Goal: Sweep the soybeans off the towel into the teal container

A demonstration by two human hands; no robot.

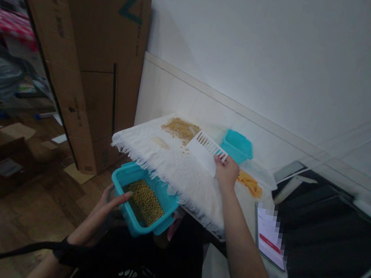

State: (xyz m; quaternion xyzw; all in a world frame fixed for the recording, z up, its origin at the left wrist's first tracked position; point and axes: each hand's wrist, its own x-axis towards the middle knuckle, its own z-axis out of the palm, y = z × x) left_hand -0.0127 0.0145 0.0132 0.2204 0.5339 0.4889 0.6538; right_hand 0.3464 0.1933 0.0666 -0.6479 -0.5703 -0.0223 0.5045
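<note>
My left hand [109, 209] grips the near left wall of a turquoise plastic bin [168, 221], its thumb over the rim. Inside lie many small yellowish beans [147, 201], probably soybeans. The bin is held below the front edge of a table covered with a white fringed cloth [181, 166]. In my right hand [227, 171] is a flat white plastic panel with a row of slots [204, 153], tilted over the cloth. Left of the panel, a spread heap of tan beans [180, 129] lies on the cloth, with a few strays near the panel's edge.
A second turquoise bin [237, 145] stands at the back of the table. An orange cloth-like item [250, 183] and a tablet-like device [270, 237] are on the right. A tall cardboard box [111, 52] stands left of the table, against the wall [272, 54].
</note>
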